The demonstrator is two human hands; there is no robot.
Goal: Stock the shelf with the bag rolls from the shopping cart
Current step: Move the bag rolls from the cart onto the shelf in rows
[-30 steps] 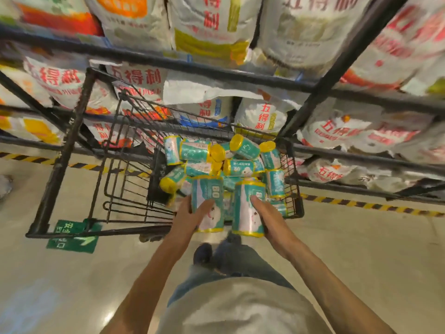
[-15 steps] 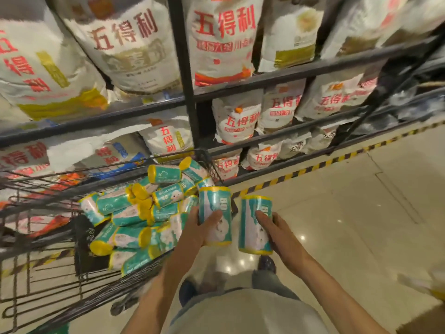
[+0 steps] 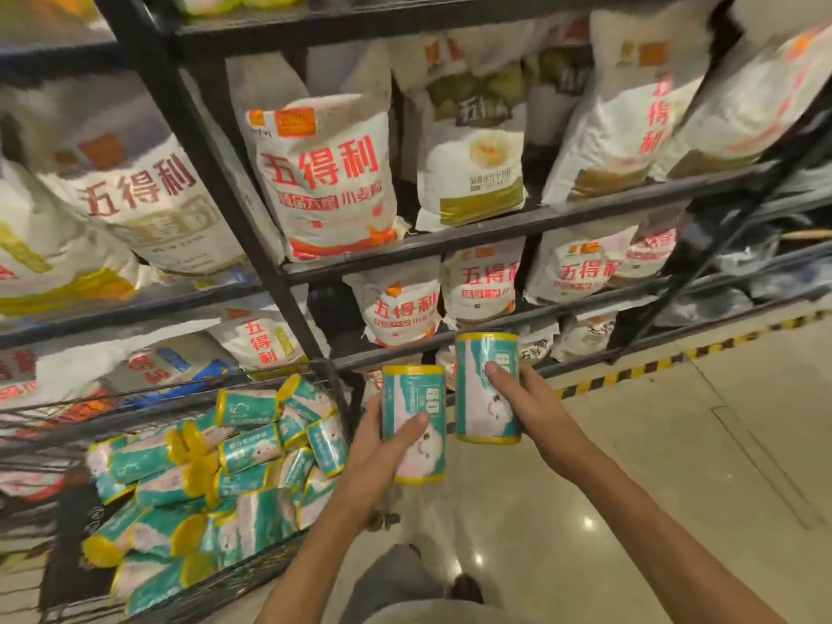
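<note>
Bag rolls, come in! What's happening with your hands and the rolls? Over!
Left hand grips one bag roll, right hand grips another. Both upright, clear of the cart. Nothing blocking ahead.

White flour sacks (image 3: 328, 182) fill racks; hazard tape (image 3: 630, 373) on floor (image 3: 653, 466).

Flour sacks (image 3: 328, 173) crowd shelves (image 3: 495, 227)

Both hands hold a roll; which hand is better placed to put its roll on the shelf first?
Right, probably. The right hand holds its roll higher and nearer the shelf than the left hand with its roll, which hangs lower beside the cart.
</note>
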